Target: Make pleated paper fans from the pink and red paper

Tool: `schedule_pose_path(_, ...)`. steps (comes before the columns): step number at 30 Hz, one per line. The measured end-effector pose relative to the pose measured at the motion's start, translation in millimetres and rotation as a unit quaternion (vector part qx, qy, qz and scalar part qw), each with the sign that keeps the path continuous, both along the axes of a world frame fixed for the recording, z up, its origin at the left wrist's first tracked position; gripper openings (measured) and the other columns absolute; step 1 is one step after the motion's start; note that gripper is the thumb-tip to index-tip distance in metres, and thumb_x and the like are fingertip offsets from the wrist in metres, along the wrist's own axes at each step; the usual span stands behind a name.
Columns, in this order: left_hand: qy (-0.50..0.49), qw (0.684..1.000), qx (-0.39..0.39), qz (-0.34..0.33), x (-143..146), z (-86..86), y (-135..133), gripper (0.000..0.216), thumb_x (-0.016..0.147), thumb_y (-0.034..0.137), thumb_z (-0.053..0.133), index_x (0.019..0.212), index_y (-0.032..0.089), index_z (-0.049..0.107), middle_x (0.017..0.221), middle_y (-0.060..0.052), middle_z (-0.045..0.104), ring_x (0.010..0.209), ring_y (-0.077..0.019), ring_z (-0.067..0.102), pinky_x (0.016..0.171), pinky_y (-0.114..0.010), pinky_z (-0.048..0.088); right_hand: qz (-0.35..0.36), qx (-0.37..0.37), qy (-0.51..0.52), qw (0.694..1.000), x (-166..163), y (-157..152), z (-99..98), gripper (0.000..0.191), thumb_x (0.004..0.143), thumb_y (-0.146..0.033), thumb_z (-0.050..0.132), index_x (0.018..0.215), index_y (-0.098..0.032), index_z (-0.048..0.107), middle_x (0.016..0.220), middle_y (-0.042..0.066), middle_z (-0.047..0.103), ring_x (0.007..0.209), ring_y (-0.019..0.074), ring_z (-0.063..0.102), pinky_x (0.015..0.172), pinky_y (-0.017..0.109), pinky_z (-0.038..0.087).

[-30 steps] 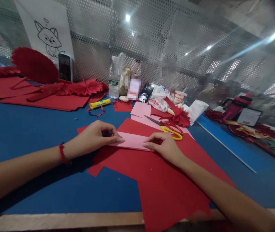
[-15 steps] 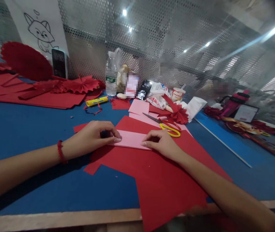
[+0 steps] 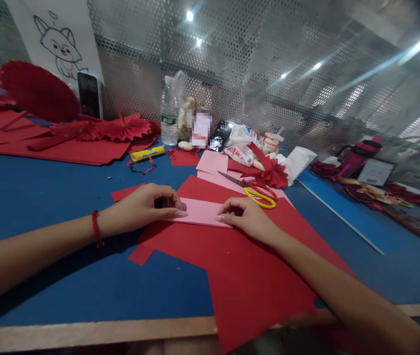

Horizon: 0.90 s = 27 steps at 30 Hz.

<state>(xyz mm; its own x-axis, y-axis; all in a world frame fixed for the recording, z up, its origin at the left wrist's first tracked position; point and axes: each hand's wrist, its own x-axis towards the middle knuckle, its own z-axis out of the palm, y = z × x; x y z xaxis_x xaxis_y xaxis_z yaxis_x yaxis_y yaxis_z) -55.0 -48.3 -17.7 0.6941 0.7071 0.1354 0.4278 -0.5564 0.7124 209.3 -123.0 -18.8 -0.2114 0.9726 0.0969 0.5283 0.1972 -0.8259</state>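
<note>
A folded pink paper strip (image 3: 201, 212) lies on a large red paper sheet (image 3: 247, 276) on the blue table (image 3: 40, 192). My left hand (image 3: 147, 204) pinches the strip's left end, fingers curled down on it. My right hand (image 3: 245, 217) presses and pinches the strip's right end. A red cord bracelet is on my left wrist. Yellow-handled scissors (image 3: 256, 192) lie just beyond my right hand on pink sheets (image 3: 213, 162).
Red pleated paper fans (image 3: 121, 129) and red sheets lie at the far left, with a phone (image 3: 88, 94) and a fox drawing (image 3: 58, 44). A yellow glue stick (image 3: 147, 154), water bottle (image 3: 168, 118), bags and a cup stand behind. A perforated metal screen backs the table.
Both hands stay on the pink strip, with only slight finger shifts. The view has shifted a little between the frames.
</note>
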Motion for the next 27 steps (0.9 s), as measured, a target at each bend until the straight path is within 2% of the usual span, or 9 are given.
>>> schedule_pose_path(5, 0.007, 1.0, -0.012, -0.018, 1.2, -2.4, 4.0, 0.037, 0.081, 0.054, 0.062, 0.084, 0.017, 0.068, 0.081, -0.003, 0.069, 0.074, -0.0176, 0.06, 0.064, -0.024, 0.043, -0.008, -0.004, -0.005, 1.0, -1.4, -0.2, 1.3, 0.013, 0.076, -0.03, 0.072, 0.077, -0.017, 0.068, 0.067, -0.001, 0.06, 0.06, 0.0104, 0.046, 0.056, 0.024, 0.034)
schedule_pose_path(11, 0.019, 1.0, 0.0, -0.011, 2.4, -0.1, 1.4, 0.035, 0.08, 0.053, 0.064, 0.079, 0.018, 0.061, 0.068, 0.001, 0.06, 0.063, -0.0137, 0.051, 0.055, -0.021, 0.036, -0.005, -0.01, -0.003, 1.0, -2.1, -0.9, 2.7, 0.014, 0.076, -0.03, 0.072, 0.077, -0.017, 0.066, 0.07, 0.0, 0.061, 0.061, 0.0106, 0.047, 0.057, 0.024, 0.034)
schedule_pose_path(27, 0.041, 0.999, 0.006, -0.022, 2.6, 3.5, -0.1, 0.038, 0.08, 0.055, 0.062, 0.075, 0.018, 0.059, 0.066, 0.002, 0.058, 0.063, -0.0136, 0.049, 0.055, -0.022, 0.035, 0.002, -0.006, -0.012, 1.0, -2.5, -2.7, 3.3, 0.013, 0.077, -0.03, 0.07, 0.078, -0.017, 0.065, 0.072, 0.0, 0.06, 0.063, 0.0112, 0.048, 0.057, 0.024, 0.035)
